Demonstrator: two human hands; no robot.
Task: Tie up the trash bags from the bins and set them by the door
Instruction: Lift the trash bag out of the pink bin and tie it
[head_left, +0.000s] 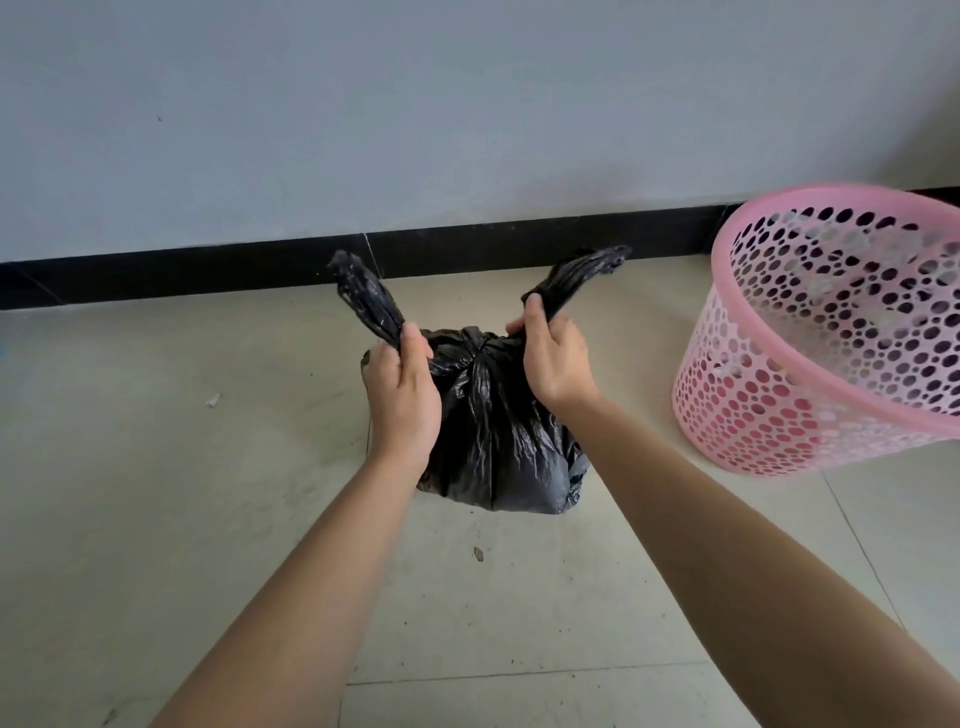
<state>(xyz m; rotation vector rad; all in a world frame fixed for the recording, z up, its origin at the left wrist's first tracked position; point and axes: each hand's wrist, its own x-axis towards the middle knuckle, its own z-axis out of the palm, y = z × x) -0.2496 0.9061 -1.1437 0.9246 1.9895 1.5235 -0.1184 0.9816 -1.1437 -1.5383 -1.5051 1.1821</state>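
A full black trash bag (498, 441) sits on the tiled floor near the wall. Its top is gathered into a knot between my hands, and two twisted ends stick up and outward. My left hand (402, 389) grips the left end, which points up to the left. My right hand (553, 358) grips the right end, which points up to the right. Both ends are pulled apart across the knot.
A pink perforated plastic bin (831, 332) stands on the floor at the right, with no bag in it. A grey wall with a black skirting board (208, 270) runs behind the bag. Small bits of litter (213, 400) lie on the floor.
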